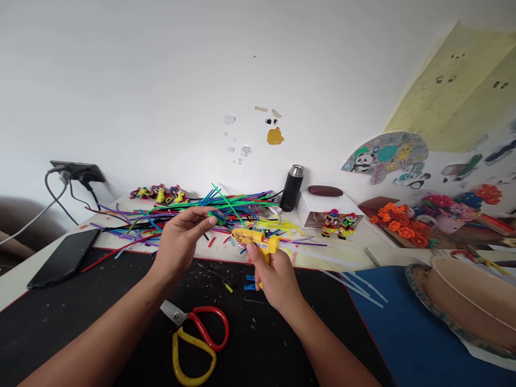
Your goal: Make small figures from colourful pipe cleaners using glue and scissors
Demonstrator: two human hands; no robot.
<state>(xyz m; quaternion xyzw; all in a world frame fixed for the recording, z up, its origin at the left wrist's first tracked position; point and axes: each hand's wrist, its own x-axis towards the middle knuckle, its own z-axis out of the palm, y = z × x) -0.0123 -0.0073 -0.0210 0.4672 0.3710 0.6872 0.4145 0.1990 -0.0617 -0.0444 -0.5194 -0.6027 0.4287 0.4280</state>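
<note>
My left hand (182, 236) pinches a small green and blue fuzzy piece (216, 216) between thumb and fingertips, held up over the table. In my right hand (274, 271) is a yellow hot glue gun (252, 236), its nozzle pointing left, a short way below and right of the piece. Blue fuzzy bits (250, 282) show just left of my right hand, on or above the black mat. Scissors (201, 336) with one red and one yellow handle lie on the mat below my hands.
Behind my hands spreads a pile of coloured pipe cleaners (242, 207). A phone (64, 258) lies at left; a black flask (292, 188) stands against the wall. Small fuzzy figures (338, 223) stand by a white box (328, 201). Glue sticks (360, 287) and a bowl (475, 290) are at right.
</note>
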